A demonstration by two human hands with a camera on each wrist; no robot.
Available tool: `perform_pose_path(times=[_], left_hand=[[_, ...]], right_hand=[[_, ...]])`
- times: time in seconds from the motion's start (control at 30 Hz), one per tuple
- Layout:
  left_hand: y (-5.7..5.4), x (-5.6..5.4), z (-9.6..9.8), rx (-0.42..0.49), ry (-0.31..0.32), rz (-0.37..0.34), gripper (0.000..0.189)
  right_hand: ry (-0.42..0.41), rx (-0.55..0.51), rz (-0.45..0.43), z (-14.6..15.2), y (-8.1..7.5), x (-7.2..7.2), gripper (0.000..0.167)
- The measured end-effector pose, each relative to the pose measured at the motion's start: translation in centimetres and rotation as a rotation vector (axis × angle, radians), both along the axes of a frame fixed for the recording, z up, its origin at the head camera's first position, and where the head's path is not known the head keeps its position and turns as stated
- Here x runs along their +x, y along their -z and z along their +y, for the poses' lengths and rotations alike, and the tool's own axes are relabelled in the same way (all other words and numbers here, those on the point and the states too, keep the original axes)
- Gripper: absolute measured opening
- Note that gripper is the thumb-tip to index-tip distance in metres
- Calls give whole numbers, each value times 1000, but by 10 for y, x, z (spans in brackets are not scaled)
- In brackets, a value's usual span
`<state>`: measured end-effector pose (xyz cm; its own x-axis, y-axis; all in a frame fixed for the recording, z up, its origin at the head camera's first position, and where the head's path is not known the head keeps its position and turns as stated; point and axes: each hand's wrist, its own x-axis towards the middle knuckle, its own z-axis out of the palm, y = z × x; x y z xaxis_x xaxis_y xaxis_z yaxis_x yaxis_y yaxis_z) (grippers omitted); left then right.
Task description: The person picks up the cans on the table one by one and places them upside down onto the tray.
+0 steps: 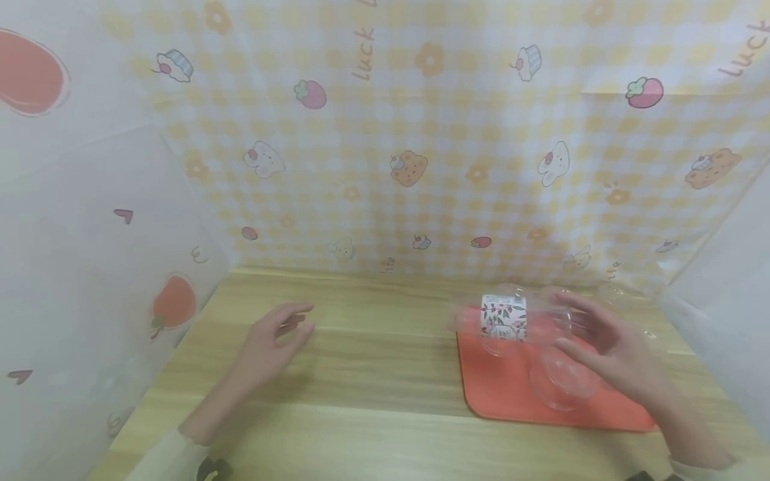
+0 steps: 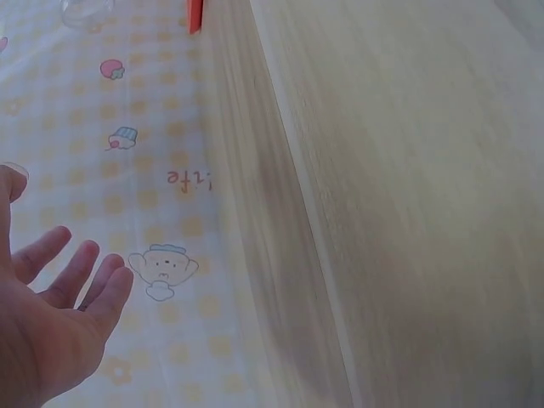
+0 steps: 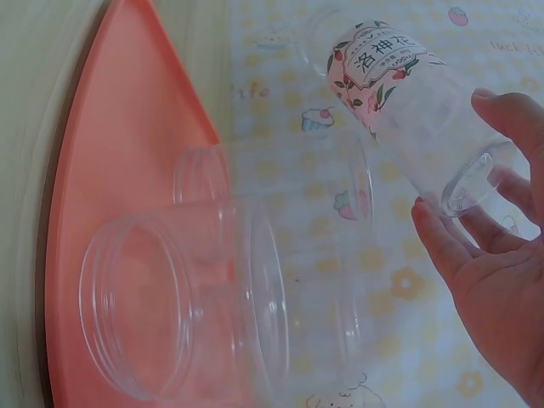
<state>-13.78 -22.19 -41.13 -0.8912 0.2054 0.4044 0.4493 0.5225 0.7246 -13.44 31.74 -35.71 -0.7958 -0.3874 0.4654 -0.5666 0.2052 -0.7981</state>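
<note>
In the head view my right hand [image 1: 625, 351] grips the bottom end of a clear plastic jar [image 1: 504, 317] that lies sideways in the air over the tray. The jar carries a white label with red flowers and leaves; in the right wrist view thumb and fingers hold it around the base. Below it, clear jars without labels [image 3: 140, 310] stand on an orange-red tray [image 1: 490, 394]. On the left, my left hand [image 1: 271, 344] hovers over the wooden table, fingers loosely bent and holding nothing. The left wrist view has the same hand [image 2: 64, 319] with its fingers apart.
The light wooden table [image 1: 361, 381] runs back to a yellow checked cloth [image 1: 373, 200] hung behind it. White patterned sheets [image 1: 90, 267] close off both sides. More clear containers [image 1: 613, 292] stand toward the back right of the tray.
</note>
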Motion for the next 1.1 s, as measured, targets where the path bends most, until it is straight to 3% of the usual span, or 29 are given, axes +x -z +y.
perform_pose_path(times=[0.17,0.33,0.57,0.83,1.1], left_hand=[[-1,2,-6,-28,-8,-4,36],[-2,3,-10,-44,-14,-3,35],[-2,2,-12,-62,-12,8,35],[-4,2,-13,-91,-27,19,35],[-7,3,-15,-122,-30,-6,35]], right_hand=[[44,72,-3,6,-5,5,76],[9,90,29,12,-12,6,78],[24,265,19,21,-26,13,78],[-14,424,167,27,-40,9,81],[-77,555,252,22,-57,1,80]])
